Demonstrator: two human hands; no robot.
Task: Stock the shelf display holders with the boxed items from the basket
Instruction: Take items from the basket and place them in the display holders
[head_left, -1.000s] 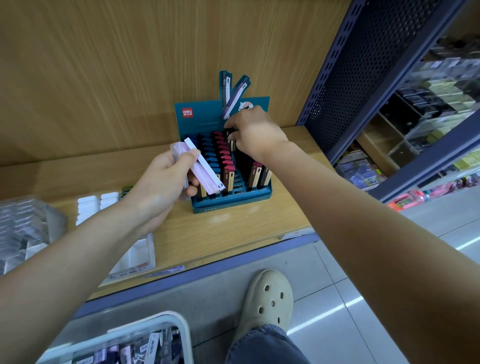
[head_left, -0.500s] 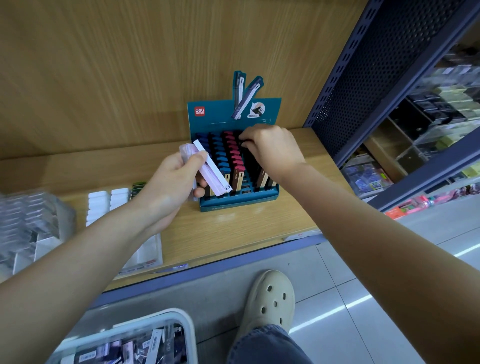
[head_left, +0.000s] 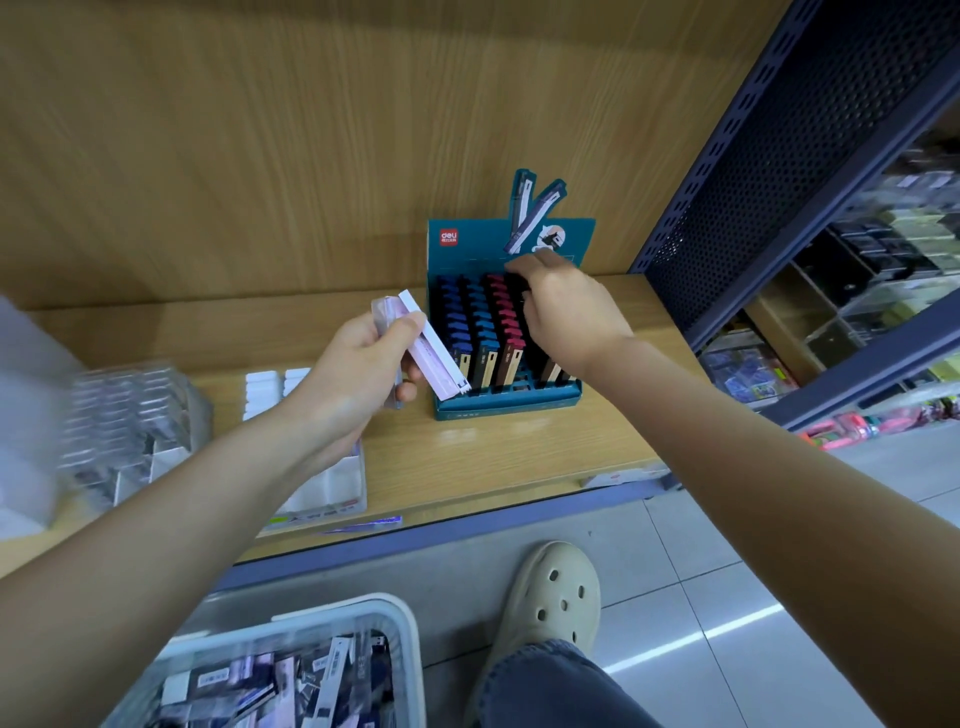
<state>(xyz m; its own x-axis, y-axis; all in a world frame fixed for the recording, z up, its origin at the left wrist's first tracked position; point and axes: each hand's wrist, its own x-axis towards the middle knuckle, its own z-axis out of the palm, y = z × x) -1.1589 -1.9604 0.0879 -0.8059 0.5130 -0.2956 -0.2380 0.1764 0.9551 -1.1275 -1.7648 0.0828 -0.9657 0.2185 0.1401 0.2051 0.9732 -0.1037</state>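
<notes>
A teal display holder (head_left: 506, 408) stands on the wooden shelf, filled with rows of blue, red and black boxed items. My right hand (head_left: 569, 312) rests over its black right-hand row, fingers bent down onto the boxes at the back; what the fingertips grip is hidden. My left hand (head_left: 358, 371) hovers just left of the holder, shut on a few slim pink and white boxes (head_left: 434, 345) held slanted. A white basket (head_left: 400, 618) with several more boxed items sits at the bottom left.
A white tray (head_left: 332, 491) with white items and a clear plastic organiser (head_left: 130, 415) lie left on the shelf (head_left: 519, 457). A dark perforated shelf upright (head_left: 779, 171) rises to the right. My beige clog (head_left: 553, 597) stands on the tiled floor.
My right hand has shifted toward the back of the holder's black row. My left hand keeps the pink boxes beside the holder. The view has swung slightly left and down.
</notes>
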